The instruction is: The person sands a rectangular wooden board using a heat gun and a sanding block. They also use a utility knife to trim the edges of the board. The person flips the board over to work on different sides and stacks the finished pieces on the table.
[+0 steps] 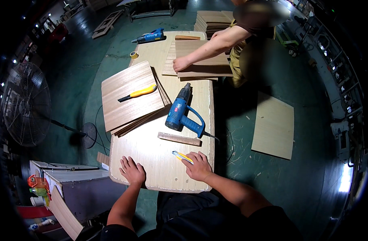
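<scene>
Head camera showed both of the person's hands on the near end of a long wooden table [160,160]. The left hand [132,171] lay flat on the wood, fingers spread apart and holding nothing. The right hand [199,166] rested on a yellow utility knife [181,156]; its fingers lay over the handle, though whether they gripped it could not be told. Just beyond that knife lay one small wood strip [179,139], and past it one blue heat gun [180,112] on its side. A second yellow utility knife [138,93] sat on top of a stack of thin wood sheets [127,100] at the left. A second blue tool [150,36] and one roll of tape [133,54] lay at the far end. There a co-worker's hand [180,64] pressed on another pile of sheets [200,60]. One loose sheet [273,126] lay on the green floor at the right.
</scene>
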Available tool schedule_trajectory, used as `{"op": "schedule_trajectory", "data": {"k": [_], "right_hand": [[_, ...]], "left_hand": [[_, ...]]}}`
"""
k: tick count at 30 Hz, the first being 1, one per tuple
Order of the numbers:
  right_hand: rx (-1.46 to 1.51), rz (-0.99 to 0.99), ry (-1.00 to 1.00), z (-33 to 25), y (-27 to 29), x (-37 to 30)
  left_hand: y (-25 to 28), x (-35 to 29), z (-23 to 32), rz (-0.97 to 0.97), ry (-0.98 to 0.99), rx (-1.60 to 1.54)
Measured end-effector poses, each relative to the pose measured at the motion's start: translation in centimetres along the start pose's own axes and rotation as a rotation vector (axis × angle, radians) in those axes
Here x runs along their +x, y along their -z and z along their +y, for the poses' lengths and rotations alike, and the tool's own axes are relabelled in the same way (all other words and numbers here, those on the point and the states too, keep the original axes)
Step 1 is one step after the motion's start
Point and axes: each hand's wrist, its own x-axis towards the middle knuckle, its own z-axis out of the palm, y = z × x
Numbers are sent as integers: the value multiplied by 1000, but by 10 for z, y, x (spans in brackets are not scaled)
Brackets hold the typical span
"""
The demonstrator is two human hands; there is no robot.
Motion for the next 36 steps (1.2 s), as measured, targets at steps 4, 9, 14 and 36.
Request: {"op": "schedule_trajectory", "data": {"k": [4, 9, 14, 36], "right_hand": [[0, 6, -1, 0, -1, -1], [1, -1, -2, 0, -1, 0], [1, -2, -4, 0, -1, 0], [6, -57, -17, -1, 1, 1]], "left_hand": [[0, 0, 0, 3, -2, -7], [-3, 0, -3, 10, -7, -8], [-2, 0, -2, 10, -6, -13], [-1, 0, -1, 7, 2, 5]]}}
